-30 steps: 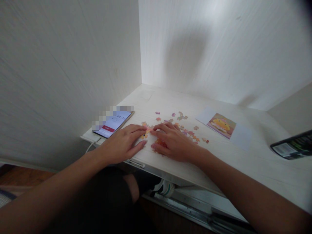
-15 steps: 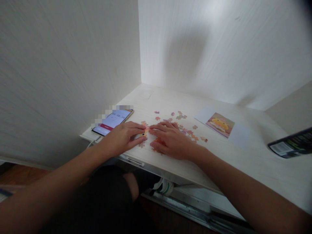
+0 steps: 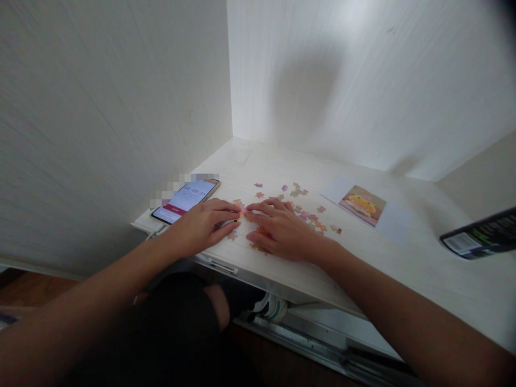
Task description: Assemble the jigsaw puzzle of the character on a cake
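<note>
Both my hands rest flat on the white desk (image 3: 423,269), fingertips meeting over small orange and yellow puzzle pieces (image 3: 240,214). My left hand (image 3: 203,224) lies with fingers stretched out and pressed on the pieces near its tips. My right hand (image 3: 280,230) is also flat, fingers extended leftward, covering part of an orange cluster of joined pieces (image 3: 260,236). Several loose pink, orange and green pieces (image 3: 306,212) lie scattered just beyond my right hand.
A phone (image 3: 186,198) with a lit screen lies at the desk's left edge, a cable running from it. A picture card (image 3: 362,204) on white paper sits at the back right. A dark package (image 3: 479,235) lies at far right. Walls enclose the desk corner.
My hands have stayed together on the pieces; my fingers shifted only slightly. The view drifted a little.
</note>
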Demonstrator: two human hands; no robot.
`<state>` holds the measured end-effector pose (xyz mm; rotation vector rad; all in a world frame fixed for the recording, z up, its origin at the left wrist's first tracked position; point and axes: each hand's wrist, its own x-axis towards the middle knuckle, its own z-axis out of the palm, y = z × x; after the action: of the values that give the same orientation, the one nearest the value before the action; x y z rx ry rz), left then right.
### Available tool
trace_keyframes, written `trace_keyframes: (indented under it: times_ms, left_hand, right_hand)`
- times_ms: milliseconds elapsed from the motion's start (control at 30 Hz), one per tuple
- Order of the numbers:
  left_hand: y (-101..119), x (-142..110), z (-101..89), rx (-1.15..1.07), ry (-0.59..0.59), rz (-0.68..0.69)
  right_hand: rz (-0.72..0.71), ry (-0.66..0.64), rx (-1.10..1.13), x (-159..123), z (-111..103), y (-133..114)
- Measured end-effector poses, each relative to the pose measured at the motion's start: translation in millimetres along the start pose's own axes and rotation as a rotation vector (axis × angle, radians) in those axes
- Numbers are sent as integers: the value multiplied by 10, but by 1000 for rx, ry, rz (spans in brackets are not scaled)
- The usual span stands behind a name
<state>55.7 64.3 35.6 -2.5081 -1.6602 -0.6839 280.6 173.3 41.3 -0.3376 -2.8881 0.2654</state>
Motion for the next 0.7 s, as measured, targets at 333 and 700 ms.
trace_keyframes:
  times_ms: [333, 700]
  left_hand:
    - [11, -5, 0, -14, -22, -21]
    - [-22, -16, 28, -3, -17, 7]
  right_hand:
    - [6, -23, 11, -6, -7, 27]
    - [-14, -4, -75, -6, -7, 60]
